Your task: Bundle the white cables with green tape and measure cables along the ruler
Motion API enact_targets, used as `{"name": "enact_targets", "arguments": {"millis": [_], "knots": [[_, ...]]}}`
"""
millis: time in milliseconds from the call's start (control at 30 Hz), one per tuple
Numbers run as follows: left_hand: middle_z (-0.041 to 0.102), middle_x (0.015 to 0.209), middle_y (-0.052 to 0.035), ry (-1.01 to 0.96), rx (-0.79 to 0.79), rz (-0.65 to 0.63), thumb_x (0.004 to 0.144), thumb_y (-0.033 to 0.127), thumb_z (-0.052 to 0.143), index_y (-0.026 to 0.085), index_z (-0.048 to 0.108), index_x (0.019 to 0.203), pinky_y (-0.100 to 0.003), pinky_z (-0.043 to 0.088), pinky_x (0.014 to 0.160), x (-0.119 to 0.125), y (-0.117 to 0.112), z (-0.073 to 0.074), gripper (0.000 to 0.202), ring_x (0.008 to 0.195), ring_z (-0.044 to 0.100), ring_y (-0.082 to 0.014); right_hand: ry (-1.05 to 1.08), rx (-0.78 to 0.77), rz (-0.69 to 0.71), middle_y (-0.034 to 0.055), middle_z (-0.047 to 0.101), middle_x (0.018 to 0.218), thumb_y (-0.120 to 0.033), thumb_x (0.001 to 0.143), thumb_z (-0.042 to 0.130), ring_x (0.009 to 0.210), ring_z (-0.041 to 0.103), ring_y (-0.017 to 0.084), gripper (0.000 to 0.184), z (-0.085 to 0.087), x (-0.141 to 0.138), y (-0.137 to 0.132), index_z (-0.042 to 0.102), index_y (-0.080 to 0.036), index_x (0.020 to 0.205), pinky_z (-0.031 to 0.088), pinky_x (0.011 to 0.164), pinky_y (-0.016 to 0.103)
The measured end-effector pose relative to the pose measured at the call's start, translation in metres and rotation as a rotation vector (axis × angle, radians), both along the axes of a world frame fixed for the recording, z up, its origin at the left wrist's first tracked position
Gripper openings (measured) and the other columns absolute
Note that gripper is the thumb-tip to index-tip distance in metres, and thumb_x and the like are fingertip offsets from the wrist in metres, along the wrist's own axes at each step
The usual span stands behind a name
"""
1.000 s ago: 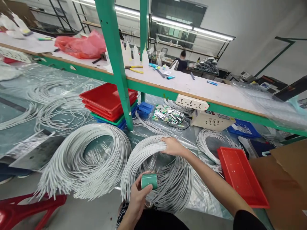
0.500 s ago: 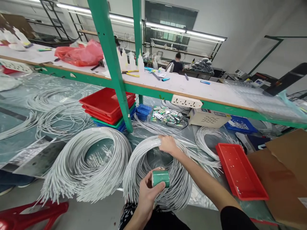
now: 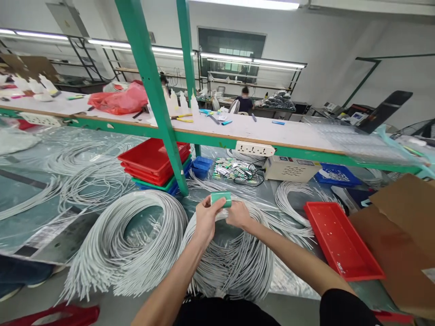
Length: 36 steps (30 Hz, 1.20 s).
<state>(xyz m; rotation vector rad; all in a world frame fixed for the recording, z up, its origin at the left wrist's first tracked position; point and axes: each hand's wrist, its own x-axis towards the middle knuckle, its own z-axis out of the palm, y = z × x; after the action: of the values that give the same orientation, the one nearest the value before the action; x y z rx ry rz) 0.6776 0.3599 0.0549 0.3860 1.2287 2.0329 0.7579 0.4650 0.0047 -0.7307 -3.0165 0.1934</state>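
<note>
My left hand (image 3: 205,217) grips a green tape roll (image 3: 221,198) and holds it over the far rim of a coil of white cables (image 3: 234,258). Right beside it, my right hand (image 3: 239,213) is closed on the top of that same coil, fingers wrapped over the bundled strands. A second, larger white cable coil (image 3: 125,240) lies to the left on the plastic-covered table.
A green upright post (image 3: 152,99) stands just behind the coils. Stacked red trays (image 3: 152,158) sit behind it, another red tray (image 3: 340,242) lies right. A cardboard sheet (image 3: 404,226) is far right. A shelf (image 3: 306,136) with a power strip (image 3: 254,148) runs across. People sit far back.
My left hand has carried the green tape roll up and forward from near my body to the top of the coil, next to my right hand. The camera has tilted up.
</note>
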Motion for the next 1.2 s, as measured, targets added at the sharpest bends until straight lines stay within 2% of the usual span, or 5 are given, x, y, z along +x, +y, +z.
{"name": "enact_targets", "arguments": {"millis": [233,700,867,1033,1200], "knots": [[0.065,0.066,0.0002,0.109,-0.129,0.092,0.049,0.032,0.088,0.013,0.069,0.069,-0.025,0.05,0.061,-0.004,0.041,-0.029,0.034,0.062,0.06,-0.0135,0.082,-0.022,-0.032,0.009,0.07,0.105,-0.016,0.074,0.062,0.094,0.065,0.027,0.033,-0.009,0.017,-0.003,0.064,-0.018,0.107,0.046,0.073,0.031],[0.064,0.06,-0.0011,0.016,-0.273,0.066,0.05,0.036,0.09,0.012,0.064,0.063,-0.025,0.053,0.059,-0.022,0.045,-0.022,0.037,0.059,0.062,-0.0139,0.132,-0.034,-0.021,0.0092,0.069,0.1,-0.012,0.075,0.06,0.095,0.064,0.027,0.026,-0.012,0.012,-0.01,0.062,-0.016,0.101,0.047,0.08,0.031],[0.072,0.076,-0.0112,-0.078,-0.308,-0.132,0.055,0.041,0.09,0.01,0.07,0.074,-0.036,0.059,0.078,-0.046,0.034,-0.011,0.042,0.074,0.069,-0.0211,0.18,0.036,-0.053,0.0122,0.055,0.131,-0.01,0.072,0.064,0.086,0.064,0.025,0.053,-0.016,0.014,-0.01,0.054,-0.015,0.123,0.05,0.074,0.032],[0.074,0.082,-0.0144,-0.034,-0.412,-0.217,0.062,0.055,0.083,0.011,0.073,0.08,-0.033,0.056,0.071,-0.058,0.029,-0.005,0.048,0.077,0.071,-0.0246,0.212,0.126,0.095,0.0092,0.021,0.16,-0.006,0.07,0.065,0.089,0.064,0.024,0.083,-0.025,0.016,-0.004,0.042,-0.033,0.145,0.05,0.073,0.032],[0.067,0.06,-0.0076,0.161,-0.567,-0.279,0.062,0.063,0.078,0.013,0.069,0.064,-0.025,0.038,0.05,-0.056,0.033,-0.015,0.051,0.053,0.057,-0.0161,0.202,0.109,0.207,0.0102,0.045,0.145,-0.006,0.073,0.065,0.094,0.063,0.025,0.088,-0.024,0.017,0.001,0.037,-0.033,0.151,0.05,0.078,0.032]]}}
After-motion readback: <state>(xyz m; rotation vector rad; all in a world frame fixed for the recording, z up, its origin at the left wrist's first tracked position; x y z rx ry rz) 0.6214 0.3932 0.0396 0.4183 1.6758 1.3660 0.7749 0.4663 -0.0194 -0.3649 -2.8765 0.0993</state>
